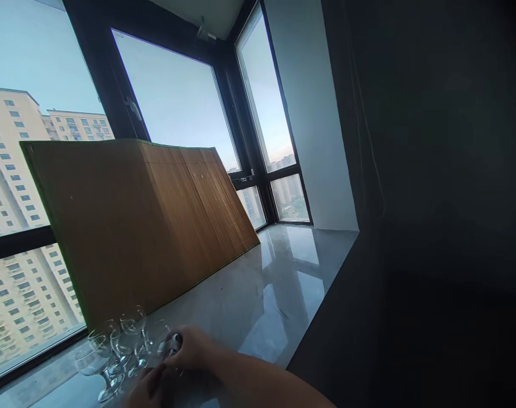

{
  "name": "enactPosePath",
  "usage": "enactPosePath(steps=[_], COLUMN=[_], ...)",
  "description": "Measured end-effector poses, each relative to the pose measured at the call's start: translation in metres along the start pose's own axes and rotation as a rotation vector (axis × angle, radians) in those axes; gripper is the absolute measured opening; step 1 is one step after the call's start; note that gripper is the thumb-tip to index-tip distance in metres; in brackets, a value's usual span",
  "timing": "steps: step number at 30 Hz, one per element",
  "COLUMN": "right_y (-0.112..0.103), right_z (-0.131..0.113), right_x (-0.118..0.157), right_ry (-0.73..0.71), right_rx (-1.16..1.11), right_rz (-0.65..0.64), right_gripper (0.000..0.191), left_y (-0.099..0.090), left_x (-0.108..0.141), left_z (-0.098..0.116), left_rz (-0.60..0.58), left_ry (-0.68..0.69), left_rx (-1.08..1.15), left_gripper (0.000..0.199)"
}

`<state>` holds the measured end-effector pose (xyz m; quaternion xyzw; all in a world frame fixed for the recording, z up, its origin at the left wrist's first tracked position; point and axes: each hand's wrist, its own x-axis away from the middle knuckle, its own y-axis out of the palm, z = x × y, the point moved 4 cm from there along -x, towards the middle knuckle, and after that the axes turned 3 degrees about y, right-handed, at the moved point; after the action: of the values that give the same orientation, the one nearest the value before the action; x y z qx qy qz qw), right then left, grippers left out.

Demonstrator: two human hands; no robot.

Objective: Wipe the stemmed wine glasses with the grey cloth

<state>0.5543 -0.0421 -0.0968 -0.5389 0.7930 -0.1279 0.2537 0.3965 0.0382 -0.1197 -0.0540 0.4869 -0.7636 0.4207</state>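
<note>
At the lower middle, my right hand [192,347] is closed around a clear stemmed glass [161,335], which appears tilted. My left hand [146,390] is dark and partly cut off by the bottom edge. Its fingers are bent in close below my right hand, and what they grip is hidden. To the left of my hands several clear stemmed glasses stand close together on the glossy sill. The nearest stemmed glass [94,362] has a wide bowl and a round foot.
A large brown slatted mat [143,221] with green edging leans against the window behind the glasses. The pale, shiny sill [228,300] runs back to the window corner. Dark window frames [241,107] rise above it, and a dark wall [423,215] fills the right side.
</note>
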Motion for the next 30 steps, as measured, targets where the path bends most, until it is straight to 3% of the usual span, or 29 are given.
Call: enactPosePath(steps=[3, 5, 11, 22, 30], right_y=[-0.008, -0.018, -0.035, -0.044, -0.05], right_z=[0.003, 0.006, 0.009, 0.018, 0.023], right_x=[0.001, 0.002, 0.004, -0.004, -0.009], right_ry=[0.042, 0.129, 0.166, 0.208, 0.282], right_rx=[0.016, 0.138, 0.248, 0.515, 0.518], right_rz=[0.09, 0.233, 0.397, 0.373, 0.299], right_gripper=[0.047, 0.039, 0.028, 0.029, 0.054], left_y=[-0.014, -0.022, -0.025, -0.011, -0.007], left_x=[0.003, 0.007, 0.017, 0.013, 0.0], left_z=[-0.007, -0.009, -0.004, -0.007, -0.017], left_rz=[0.126, 0.206, 0.287, 0.018, -0.095], left_ry=[-0.112, -0.156, -0.121, -0.204, -0.282], left_rx=[-0.056, -0.078, -0.141, -0.336, -0.443], left_gripper=[0.042, 0.041, 0.039, 0.049, 0.065])
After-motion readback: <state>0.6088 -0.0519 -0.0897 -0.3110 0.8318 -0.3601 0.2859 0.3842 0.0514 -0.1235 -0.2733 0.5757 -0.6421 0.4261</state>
